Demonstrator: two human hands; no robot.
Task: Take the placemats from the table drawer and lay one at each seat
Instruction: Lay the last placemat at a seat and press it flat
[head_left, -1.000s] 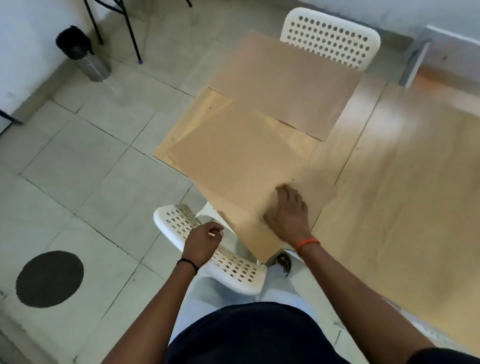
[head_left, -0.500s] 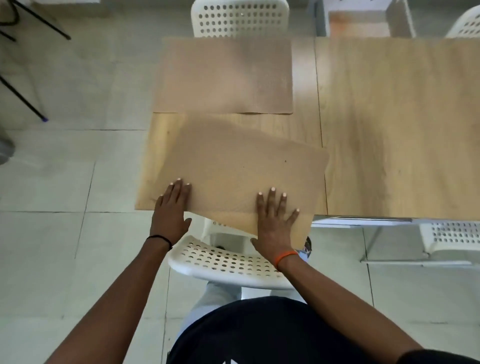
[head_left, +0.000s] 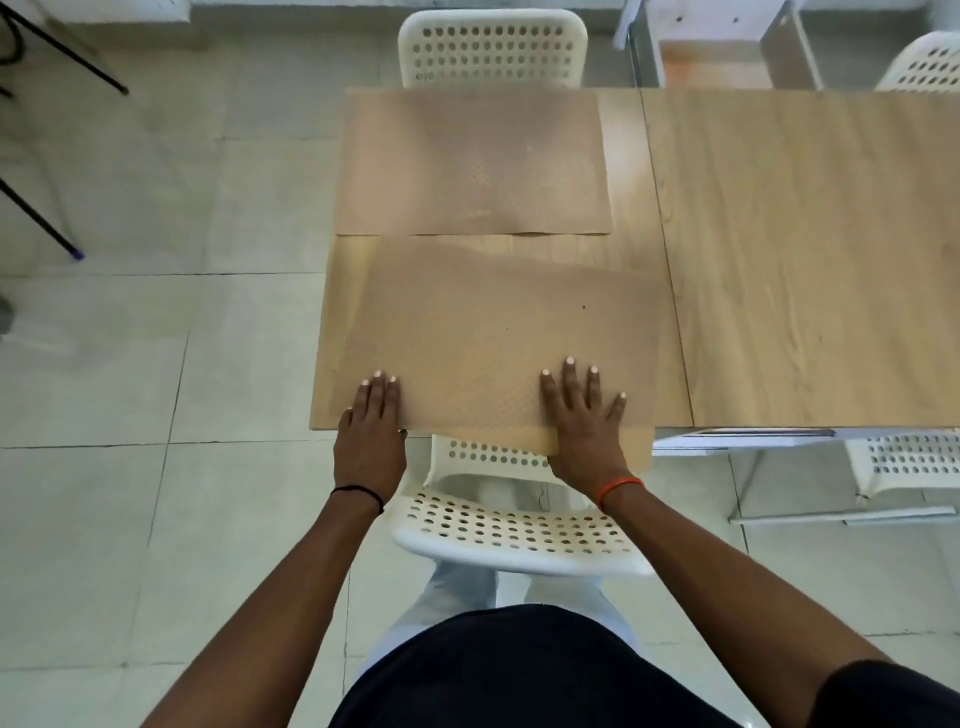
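The near placemat (head_left: 498, 343) lies on the left section of the desk (head_left: 805, 260), slightly askew, its near edge hanging past the desk's front edge over the white perforated chair (head_left: 519, 525) tucked below. Both hands rest flat on it with straight fingers, clenched on nothing: the left hand (head_left: 371, 431) sits at the mat's near left corner, half on the mat and half on bare desk, and the right hand (head_left: 584, 421) is spread on the near right part, its heel past the overhanging edge. The mat looks thin, light and floppy (a faint woven or dotted texture shows through its tan surface), so it will probably slide easily over the smooth wood under flat palms but would droop if lifted by one corner; squaring it seems best done by pushing with both palms, or by pinching the two near corners where they overhang. A second placemat (head_left: 472, 161) already lies squarely at the far seat, in front of the far chair (head_left: 493, 47), its near edge close to the first mat's far edge but apart from it, so a push too far forward could make them overlap. The right section of the desk shows no mat, though a chair (head_left: 904, 462) stands at its near side and another chair back (head_left: 930, 65) peeks in at the far right; those seats likely remain to be served. Black stand legs (head_left: 47, 228) cross the tiled floor (head_left: 130, 364) well to the left, out of the way.
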